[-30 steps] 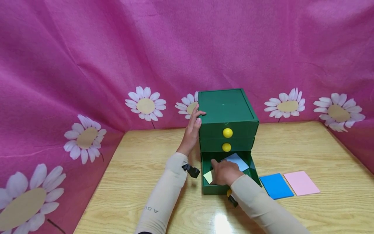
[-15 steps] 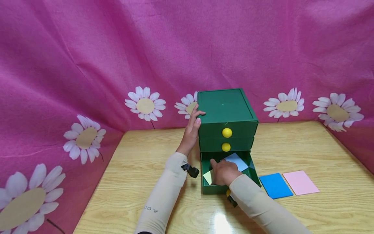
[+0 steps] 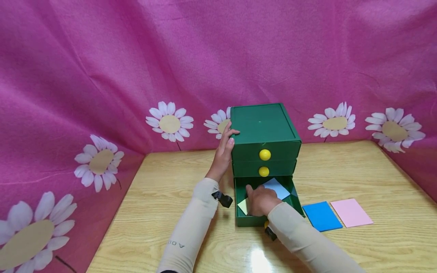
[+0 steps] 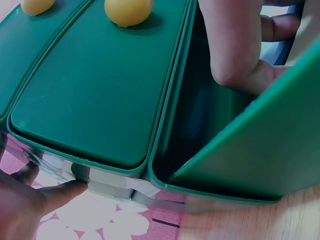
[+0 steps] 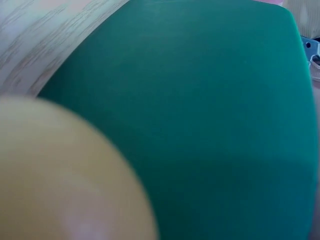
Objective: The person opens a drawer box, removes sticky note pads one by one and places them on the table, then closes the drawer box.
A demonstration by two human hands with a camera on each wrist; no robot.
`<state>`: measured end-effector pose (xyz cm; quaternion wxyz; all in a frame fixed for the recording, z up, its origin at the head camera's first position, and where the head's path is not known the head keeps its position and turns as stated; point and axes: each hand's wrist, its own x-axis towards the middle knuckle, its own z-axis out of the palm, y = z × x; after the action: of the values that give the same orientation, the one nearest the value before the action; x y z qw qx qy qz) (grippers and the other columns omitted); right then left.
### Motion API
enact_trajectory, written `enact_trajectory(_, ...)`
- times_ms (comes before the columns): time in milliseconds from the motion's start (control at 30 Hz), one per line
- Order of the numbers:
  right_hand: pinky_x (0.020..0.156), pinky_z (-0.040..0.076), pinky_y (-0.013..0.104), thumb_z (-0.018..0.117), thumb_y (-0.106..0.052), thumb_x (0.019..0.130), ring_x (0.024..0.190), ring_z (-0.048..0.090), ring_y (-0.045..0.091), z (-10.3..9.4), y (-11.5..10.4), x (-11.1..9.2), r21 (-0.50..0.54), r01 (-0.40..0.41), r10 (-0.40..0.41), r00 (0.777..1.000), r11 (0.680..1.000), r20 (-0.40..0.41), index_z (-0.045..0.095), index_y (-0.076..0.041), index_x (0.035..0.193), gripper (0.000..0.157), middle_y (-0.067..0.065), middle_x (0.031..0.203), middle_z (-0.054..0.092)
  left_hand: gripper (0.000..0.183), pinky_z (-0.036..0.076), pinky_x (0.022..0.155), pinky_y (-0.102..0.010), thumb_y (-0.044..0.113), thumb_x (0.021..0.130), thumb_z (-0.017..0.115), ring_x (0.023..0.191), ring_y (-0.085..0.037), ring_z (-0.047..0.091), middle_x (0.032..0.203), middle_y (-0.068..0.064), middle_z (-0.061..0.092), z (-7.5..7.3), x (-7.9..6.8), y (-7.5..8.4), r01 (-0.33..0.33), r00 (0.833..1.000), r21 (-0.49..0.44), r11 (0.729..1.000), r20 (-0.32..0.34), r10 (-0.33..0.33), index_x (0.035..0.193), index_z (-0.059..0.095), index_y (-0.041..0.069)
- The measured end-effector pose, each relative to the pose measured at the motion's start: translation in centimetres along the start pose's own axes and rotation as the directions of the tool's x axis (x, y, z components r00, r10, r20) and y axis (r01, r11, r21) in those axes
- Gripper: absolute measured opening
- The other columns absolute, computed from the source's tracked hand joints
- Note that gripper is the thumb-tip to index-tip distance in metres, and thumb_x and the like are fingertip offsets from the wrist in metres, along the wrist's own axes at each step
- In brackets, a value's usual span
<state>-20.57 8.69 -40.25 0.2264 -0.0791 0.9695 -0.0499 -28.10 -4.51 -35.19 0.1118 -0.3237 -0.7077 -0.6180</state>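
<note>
A green cabinet (image 3: 263,123) with three drawers stands on the table, its bottom drawer (image 3: 249,220) pulled out. My left hand (image 3: 222,155) rests against the cabinet's left side, fingers extended, with a fingertip over the top edge. My right hand (image 3: 262,200) reaches down into the bottom drawer. Beside and partly under it lies a pale yellow paper (image 3: 242,206); a light blue paper (image 3: 278,189) lies behind it. In the left wrist view, the right hand (image 4: 235,45) shows bent fingers, but their tips are hidden. The drawer front and a yellow knob (image 5: 70,175) fill the right wrist view.
Right of the drawer, a blue note pad (image 3: 322,216) and a pink note pad (image 3: 352,213) lie side by side on the wooden table (image 3: 164,189). Two yellow knobs (image 3: 264,154) mark the closed upper drawers. A magenta flowered cloth (image 3: 218,57) hangs behind.
</note>
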Motion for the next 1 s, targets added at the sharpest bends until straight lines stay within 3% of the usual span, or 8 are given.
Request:
enact_trajectory(433, 0.072, 0.044, 0.046, 0.069, -0.054, 0.067, 0.081, 0.048, 0.031, -0.21, 0.19, -0.25, -0.008, 0.007, -0.008, 0.997, 1.000, -0.073, 0.040, -0.011, 0.122, 0.075, 0.017, 0.091, 0.052, 0.039, 0.016, 0.104, -0.053, 0.025, 0.096, 0.029, 0.136, -0.015, 0.009, 0.151, -0.004, 0.006, -0.03, 0.02, -0.07, -0.003, 1.000, -0.018, 1.000, 0.012, 0.003, 0.130, 0.036, 0.007)
enact_trajectory(833, 0.065, 0.043, 0.044, 0.068, -0.057, 0.063, 0.085, 0.045, 0.033, 0.01, 0.50, -0.45, 0.034, -0.013, 0.019, 0.984, 0.999, -0.175, 0.046, -0.013, 0.121, 0.075, 0.020, 0.098, 0.048, 0.039, 0.015, 0.104, -0.052, 0.024, 0.096, 0.028, 0.137, -0.019, 0.007, 0.151, -0.009, 0.005, 0.09, -0.07, -0.03, -0.036, 0.999, -0.026, 0.999, 0.014, 0.037, 0.128, 0.036, 0.003)
enact_trajectory(1000, 0.065, 0.042, 0.044, 0.068, -0.057, 0.063, 0.084, 0.044, 0.033, -0.15, 0.52, -0.70, 0.056, -0.016, 0.027, 0.979, 0.998, -0.200, 0.047, -0.014, 0.116, 0.071, 0.019, 0.097, 0.048, 0.039, 0.014, 0.104, -0.053, 0.024, 0.096, 0.028, 0.137, -0.019, 0.007, 0.151, -0.008, 0.004, 0.03, -0.10, 0.06, -0.018, 1.000, -0.028, 0.999, 0.013, 0.019, 0.129, 0.036, 0.004)
